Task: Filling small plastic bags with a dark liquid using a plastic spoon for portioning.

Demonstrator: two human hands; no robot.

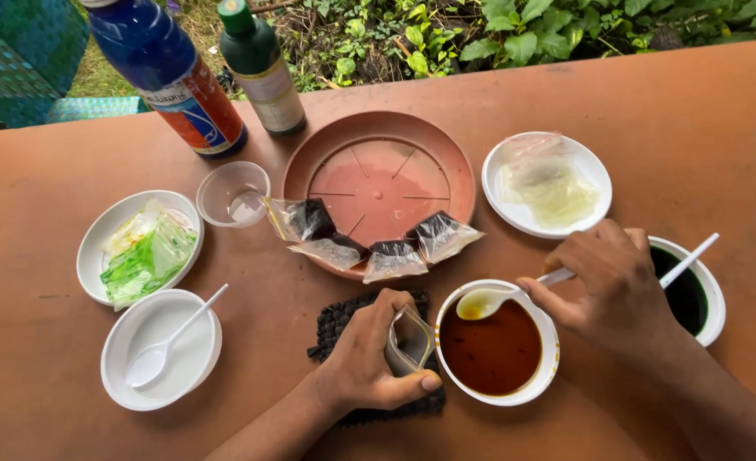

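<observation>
Spoon over brown liquid bowl, handle hidden by right hand

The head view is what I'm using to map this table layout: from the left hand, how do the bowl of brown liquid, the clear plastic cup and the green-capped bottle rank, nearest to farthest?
From the left hand, which holds a small clear bag:
1. Bowl of brown liquid, just to its right.
2. Clear plastic cup, up and to the left.
3. Green-capped bottle, at the far edge.
</observation>
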